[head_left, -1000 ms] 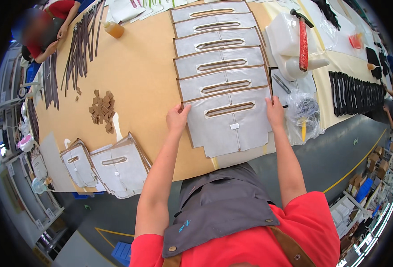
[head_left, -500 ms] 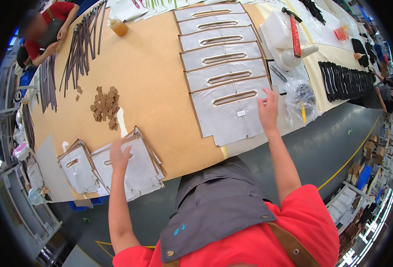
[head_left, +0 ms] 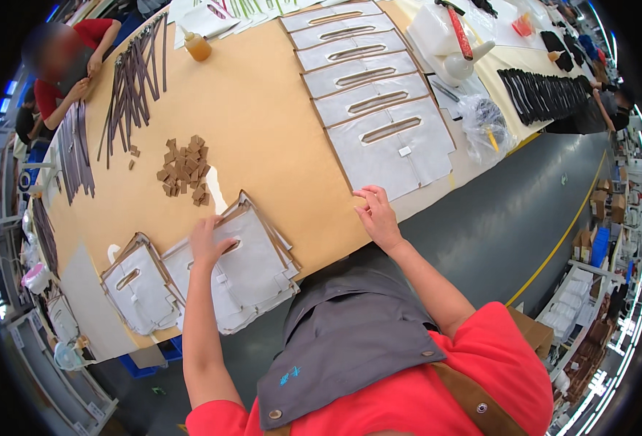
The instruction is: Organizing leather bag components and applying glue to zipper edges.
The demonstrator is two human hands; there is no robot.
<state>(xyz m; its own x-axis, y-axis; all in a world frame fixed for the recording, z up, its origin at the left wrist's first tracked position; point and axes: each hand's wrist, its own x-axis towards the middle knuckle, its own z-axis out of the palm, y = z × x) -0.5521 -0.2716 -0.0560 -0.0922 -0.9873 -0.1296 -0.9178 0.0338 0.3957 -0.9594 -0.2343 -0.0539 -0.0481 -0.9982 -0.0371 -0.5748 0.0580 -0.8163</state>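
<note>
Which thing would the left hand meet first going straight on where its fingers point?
Probably the pile of small brown pieces, just ahead of the left hand; whether it touches or hovers over the stack of grey slotted panels is unclear.

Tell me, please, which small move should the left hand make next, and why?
Perhaps the left hand should close gently on the top slotted grey panel beneath it. The hand is spread over that panel's upper part, and no firm grip shows. The right hand appears empty, near the front of the row of similar panels.
</note>
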